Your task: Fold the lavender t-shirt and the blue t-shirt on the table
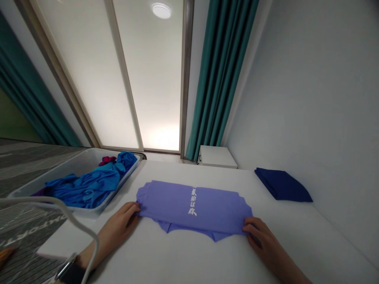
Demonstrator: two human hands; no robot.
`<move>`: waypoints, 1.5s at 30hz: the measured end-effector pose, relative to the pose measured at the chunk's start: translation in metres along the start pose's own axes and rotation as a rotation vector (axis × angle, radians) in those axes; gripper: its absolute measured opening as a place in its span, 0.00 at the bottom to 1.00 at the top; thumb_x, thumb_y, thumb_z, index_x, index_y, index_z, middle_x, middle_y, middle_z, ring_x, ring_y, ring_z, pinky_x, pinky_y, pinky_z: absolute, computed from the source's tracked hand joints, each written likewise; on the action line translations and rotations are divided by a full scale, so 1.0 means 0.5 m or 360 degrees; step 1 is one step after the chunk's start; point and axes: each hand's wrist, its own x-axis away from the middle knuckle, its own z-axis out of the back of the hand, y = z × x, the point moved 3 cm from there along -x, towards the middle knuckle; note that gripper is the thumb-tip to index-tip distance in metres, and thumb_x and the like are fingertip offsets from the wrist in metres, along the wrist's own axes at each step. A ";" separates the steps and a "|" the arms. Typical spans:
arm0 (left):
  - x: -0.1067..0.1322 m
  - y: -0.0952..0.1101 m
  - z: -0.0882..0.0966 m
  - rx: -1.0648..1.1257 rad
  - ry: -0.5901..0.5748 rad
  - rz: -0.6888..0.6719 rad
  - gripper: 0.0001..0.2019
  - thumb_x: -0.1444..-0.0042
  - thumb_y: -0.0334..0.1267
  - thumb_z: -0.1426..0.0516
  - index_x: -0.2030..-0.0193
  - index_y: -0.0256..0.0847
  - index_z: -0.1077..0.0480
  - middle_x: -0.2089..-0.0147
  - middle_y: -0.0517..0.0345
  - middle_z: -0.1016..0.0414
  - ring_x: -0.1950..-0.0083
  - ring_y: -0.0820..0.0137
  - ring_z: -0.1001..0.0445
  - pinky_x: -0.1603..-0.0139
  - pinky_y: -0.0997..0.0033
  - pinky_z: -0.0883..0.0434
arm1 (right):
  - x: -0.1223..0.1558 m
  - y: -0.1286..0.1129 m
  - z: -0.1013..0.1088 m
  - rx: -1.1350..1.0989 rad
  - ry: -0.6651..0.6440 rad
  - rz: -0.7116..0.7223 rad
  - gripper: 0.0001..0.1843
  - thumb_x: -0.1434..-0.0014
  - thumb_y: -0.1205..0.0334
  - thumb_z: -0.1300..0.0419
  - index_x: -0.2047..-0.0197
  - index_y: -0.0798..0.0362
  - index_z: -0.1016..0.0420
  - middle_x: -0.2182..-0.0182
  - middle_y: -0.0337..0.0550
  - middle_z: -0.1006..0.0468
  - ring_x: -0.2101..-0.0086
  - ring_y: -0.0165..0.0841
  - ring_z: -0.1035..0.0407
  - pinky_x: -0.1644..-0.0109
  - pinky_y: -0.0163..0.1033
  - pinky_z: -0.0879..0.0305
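A lavender T-shirt with white lettering lies folded over on the white table, its lower layer showing along the near edge. At its left end, my left hand pinches the fabric between thumb and fingers. Its right end is pinched by my right hand, fingers curled over the near corner. A watch is on my left wrist. Parts of both hands' fingertips are hidden by the cloth.
A translucent plastic bin with blue and red clothes stands left of the table. Folded navy cloth lies near the wall at right. A white cable crosses above my left forearm. A white cabinet stands behind the table.
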 end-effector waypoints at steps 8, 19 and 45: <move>0.003 -0.002 -0.011 -0.0112 -0.0033 -0.0034 0.10 0.37 0.41 0.51 0.58 0.46 0.29 0.53 0.52 0.24 0.52 0.64 0.24 0.51 0.69 0.26 | -0.022 0.023 0.003 0.0048 0.0003 0.0055 0.12 0.39 0.65 0.49 0.60 0.47 0.25 0.55 0.50 0.23 0.53 0.40 0.28 0.50 0.48 0.28; -0.012 -0.007 -0.010 -0.0038 0.0004 0.0037 0.11 0.35 0.41 0.53 0.54 0.44 0.33 0.55 0.52 0.23 0.56 0.63 0.22 0.55 0.66 0.25 | -0.055 0.041 0.005 0.0000 0.0102 0.0003 0.12 0.38 0.63 0.50 0.56 0.49 0.27 0.56 0.48 0.21 0.54 0.37 0.25 0.49 0.46 0.27; -0.027 0.045 0.034 -0.0492 -0.0085 -0.0267 0.12 0.36 0.40 0.50 0.55 0.46 0.26 0.49 0.54 0.23 0.47 0.60 0.27 0.49 0.58 0.33 | -0.092 -0.033 0.021 0.0365 -0.0042 0.0056 0.12 0.41 0.68 0.51 0.65 0.50 0.26 0.62 0.46 0.23 0.58 0.37 0.28 0.43 0.52 0.37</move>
